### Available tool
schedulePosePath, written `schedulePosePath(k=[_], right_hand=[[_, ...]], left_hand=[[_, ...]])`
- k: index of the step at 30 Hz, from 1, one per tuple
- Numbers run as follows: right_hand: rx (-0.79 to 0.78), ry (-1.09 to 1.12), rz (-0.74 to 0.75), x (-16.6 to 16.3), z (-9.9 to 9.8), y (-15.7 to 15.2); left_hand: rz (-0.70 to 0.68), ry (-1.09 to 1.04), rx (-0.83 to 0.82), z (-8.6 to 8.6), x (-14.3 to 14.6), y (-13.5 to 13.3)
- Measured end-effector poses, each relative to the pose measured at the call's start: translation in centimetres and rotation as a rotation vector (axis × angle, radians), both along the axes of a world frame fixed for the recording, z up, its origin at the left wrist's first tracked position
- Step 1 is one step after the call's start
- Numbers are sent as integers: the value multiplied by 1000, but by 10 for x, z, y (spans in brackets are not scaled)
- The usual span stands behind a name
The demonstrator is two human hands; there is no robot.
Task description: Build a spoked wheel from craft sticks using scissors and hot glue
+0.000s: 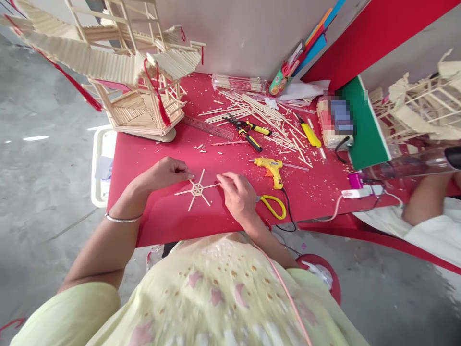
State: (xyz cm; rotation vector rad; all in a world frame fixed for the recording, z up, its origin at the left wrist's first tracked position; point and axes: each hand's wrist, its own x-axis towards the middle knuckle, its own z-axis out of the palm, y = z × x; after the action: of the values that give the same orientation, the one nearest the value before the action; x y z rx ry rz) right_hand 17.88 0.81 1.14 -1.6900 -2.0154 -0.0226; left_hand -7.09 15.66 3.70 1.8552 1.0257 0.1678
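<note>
A small six-armed star of thin wooden sticks (196,189), with a little hexagon at its centre, lies on the red tabletop in front of me. My left hand (166,172) is closed, its thumb and finger pinched at the tip of the upper-left arm. From the other side, my right hand (237,196) has its fingertips together on the end of the right arm. Just right of that hand are yellow-handled scissors (272,206), their blades partly hidden by it. A yellow hot glue gun (269,169) lies slightly farther back.
A stick-built pavilion (144,108) with red tassels stands back left. Loose sticks (259,115), yellow-black pliers (248,129), a ruler (207,127) and a yellow-handled cutter (310,133) lie behind. A power strip (362,191) and another person's arm (427,199) are at right.
</note>
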Motion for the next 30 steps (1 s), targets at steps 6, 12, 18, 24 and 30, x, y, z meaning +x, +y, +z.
schedulePosePath(k=[6, 12, 18, 24, 30], right_hand=[[108, -42, -501, 85, 13, -15], [-347, -94, -722, 131, -5, -2], [-371, 104, -778, 141, 15, -13], [-336, 358, -757, 99, 75, -58], [-304, 155, -461, 20, 76, -30]], left_hand=[[-15, -96, 110, -1, 6, -4], [-34, -49, 80, -6, 6, -3], [-25, 69, 18, -8, 3, -4], [-46, 108, -4, -2, 4, -5], [-68, 123, -42, 4, 6, -7]])
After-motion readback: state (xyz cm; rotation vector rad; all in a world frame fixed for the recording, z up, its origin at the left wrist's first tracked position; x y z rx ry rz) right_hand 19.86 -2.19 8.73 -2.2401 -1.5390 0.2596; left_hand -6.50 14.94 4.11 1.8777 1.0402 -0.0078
